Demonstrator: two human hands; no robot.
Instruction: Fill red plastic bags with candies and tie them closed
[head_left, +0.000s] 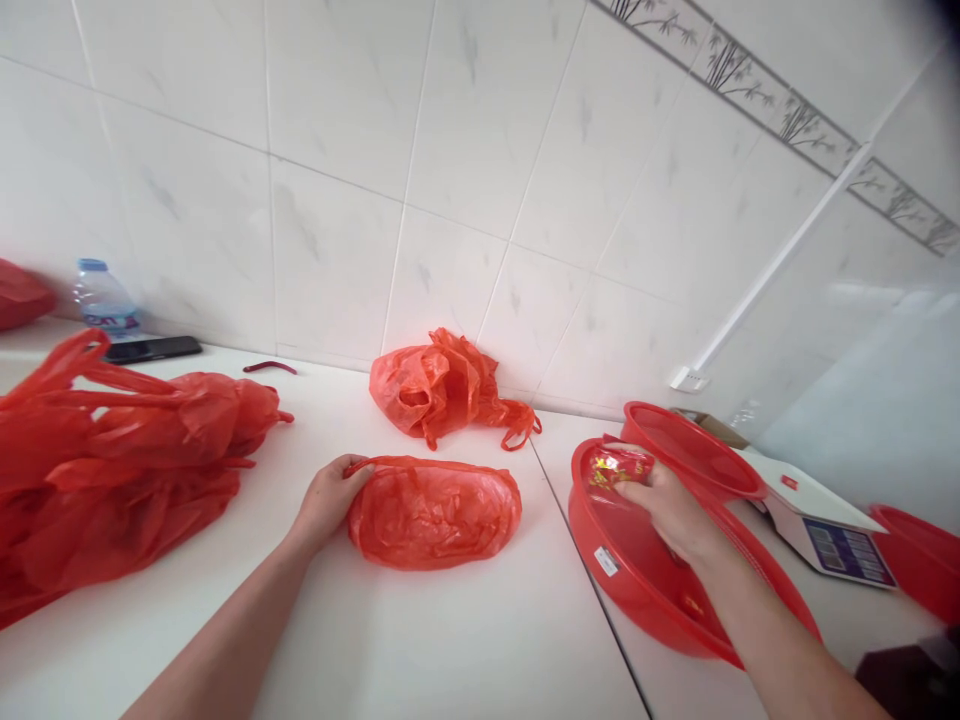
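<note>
My left hand (pixel 330 500) pinches the left rim of a red plastic bag (pixel 435 515), whose wide mouth faces up on the white table. Over the near-left part of a large red basin (pixel 622 590), my right hand (pixel 667 505) is closed on a small shiny red packet (pixel 619 468) with gold print. The basin has a small white label on its side, and a little red-and-gold item (pixel 694 604) lies inside it. My right forearm hides part of the basin.
Red plastic bags (pixel 150 470) are heaped at left; another crumpled red bag (pixel 442 385) lies by the tiled wall. Behind the heap are a water bottle (pixel 105 300) and a phone (pixel 154 348). At right stand a second red basin (pixel 690 450) and a digital scale (pixel 817 510).
</note>
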